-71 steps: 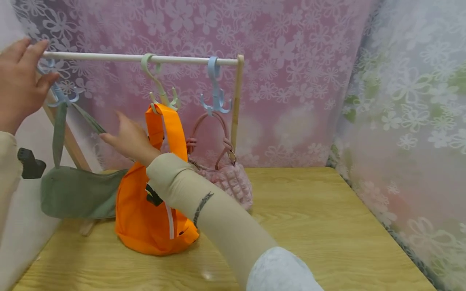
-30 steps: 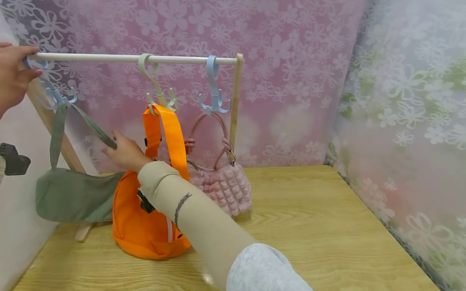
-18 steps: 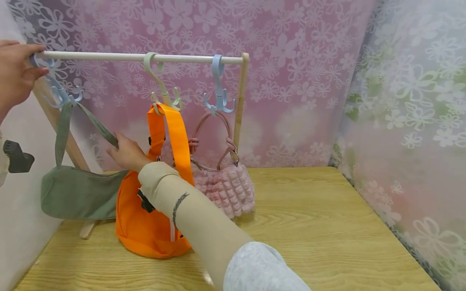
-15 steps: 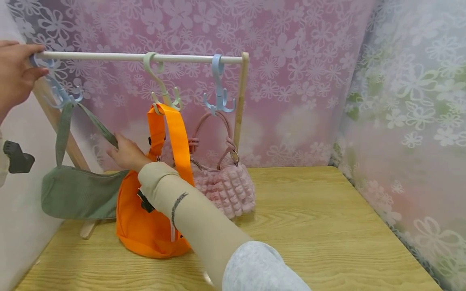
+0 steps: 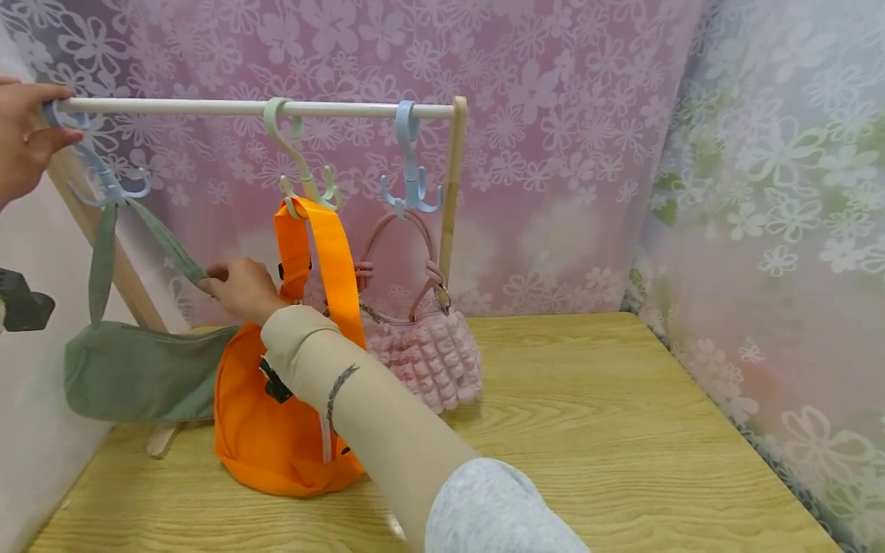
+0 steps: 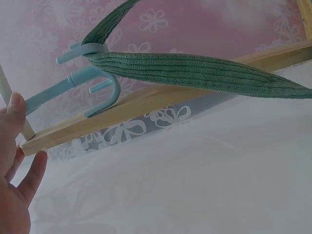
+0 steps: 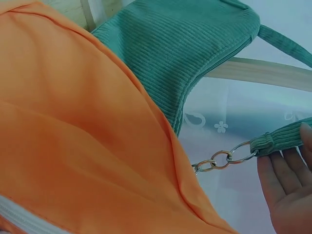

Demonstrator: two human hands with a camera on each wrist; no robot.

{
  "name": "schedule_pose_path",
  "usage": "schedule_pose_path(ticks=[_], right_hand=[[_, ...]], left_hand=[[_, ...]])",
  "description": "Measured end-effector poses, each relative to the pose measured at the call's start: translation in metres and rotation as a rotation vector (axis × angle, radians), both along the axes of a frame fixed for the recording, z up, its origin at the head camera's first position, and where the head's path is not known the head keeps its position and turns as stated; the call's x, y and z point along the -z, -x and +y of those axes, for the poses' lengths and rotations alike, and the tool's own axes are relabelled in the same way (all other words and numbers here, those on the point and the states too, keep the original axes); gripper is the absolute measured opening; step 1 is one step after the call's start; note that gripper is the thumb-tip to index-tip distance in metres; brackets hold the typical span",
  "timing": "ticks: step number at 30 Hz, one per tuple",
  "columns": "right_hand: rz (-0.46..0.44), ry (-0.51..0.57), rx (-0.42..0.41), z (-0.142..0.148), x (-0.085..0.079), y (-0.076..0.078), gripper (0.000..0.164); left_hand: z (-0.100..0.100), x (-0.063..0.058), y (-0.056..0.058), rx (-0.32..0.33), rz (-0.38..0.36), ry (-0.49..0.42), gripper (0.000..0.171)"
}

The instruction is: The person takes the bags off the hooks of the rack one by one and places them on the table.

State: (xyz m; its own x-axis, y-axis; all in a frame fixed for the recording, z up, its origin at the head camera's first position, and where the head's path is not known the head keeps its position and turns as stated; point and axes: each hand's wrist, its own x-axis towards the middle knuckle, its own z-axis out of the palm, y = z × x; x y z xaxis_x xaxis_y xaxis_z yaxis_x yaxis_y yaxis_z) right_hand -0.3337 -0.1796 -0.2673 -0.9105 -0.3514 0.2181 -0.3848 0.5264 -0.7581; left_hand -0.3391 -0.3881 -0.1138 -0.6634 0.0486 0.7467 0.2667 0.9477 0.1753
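In the head view, a green corduroy shoulder bag (image 5: 141, 374) hangs by its strap (image 5: 166, 242) from a light blue hook hanger (image 5: 107, 180) at the rack's left end. My right hand (image 5: 243, 290) pinches the strap's lower right part. In the right wrist view, that strap end (image 7: 278, 138) joins a chain of metal rings (image 7: 222, 160), which runs behind the orange bag. At the rod's left end, my left hand (image 5: 24, 142) grips around the hanger's top. The left wrist view has a fingertip against the blue hanger's neck (image 6: 58, 90), beside the wooden post.
An orange bag (image 5: 266, 438) hangs from a green hook hanger (image 5: 297, 157) under my right forearm. Farther right, a pink puffy handbag (image 5: 435, 357) hangs from another blue hook (image 5: 411, 165). The white rod (image 5: 200, 107) spans the wooden posts above the wooden table (image 5: 588, 430).
Since the oldest frame, my right hand has taken hold of the green strap, and my left hand has come down slightly at the rod's end. Lately the right fingers have shifted on the strap.
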Motion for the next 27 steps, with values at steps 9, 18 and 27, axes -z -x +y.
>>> schedule_pose_path(ticks=[9, 18, 27], right_hand=[[0.041, 0.07, 0.064, 0.001, -0.003, 0.001, 0.024], [0.03, 0.098, 0.028, 0.002, -0.004, 0.004, 0.024], [0.013, 0.237, 0.057, 0.005, -0.016, 0.001, 0.022]], left_hand=[[0.0, 0.005, 0.002, 0.037, 0.061, -0.045, 0.045], [0.023, -0.005, -0.02, -0.092, -0.044, -0.013, 0.047], [0.029, -0.008, -0.03, -0.172, -0.091, 0.033, 0.046]])
